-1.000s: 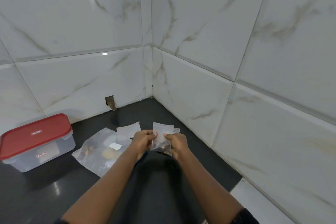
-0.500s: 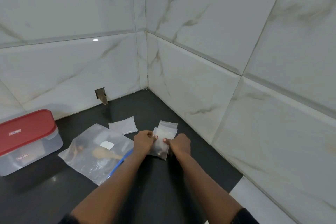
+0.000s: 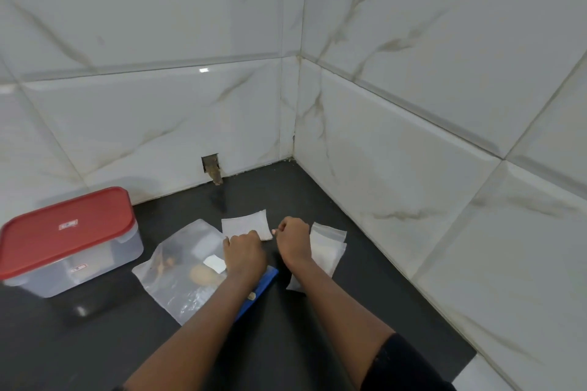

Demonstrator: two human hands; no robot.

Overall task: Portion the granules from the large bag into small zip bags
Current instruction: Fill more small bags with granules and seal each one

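On the black counter (image 3: 286, 194), the large bag (image 3: 184, 276) is lying limp and slippery — likely best taken by its stiffer blue zip strip (image 3: 265, 281). Flimsy small zip bags (image 3: 328, 244) are sitting stacked beside the right hand (image 3: 293, 240). Both it and the left hand (image 3: 244, 254) are curling, slightly apart, at the edge of one flat small bag (image 3: 246, 225) — whether pinching it is unclear.

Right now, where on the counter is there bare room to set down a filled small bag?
Bare counter lies in the back corner behind the flat small bag, and nearside in front of the red-lidded container. Crowded: the middle, where large bag, left hand, right hand and wall-side small bags sit close.
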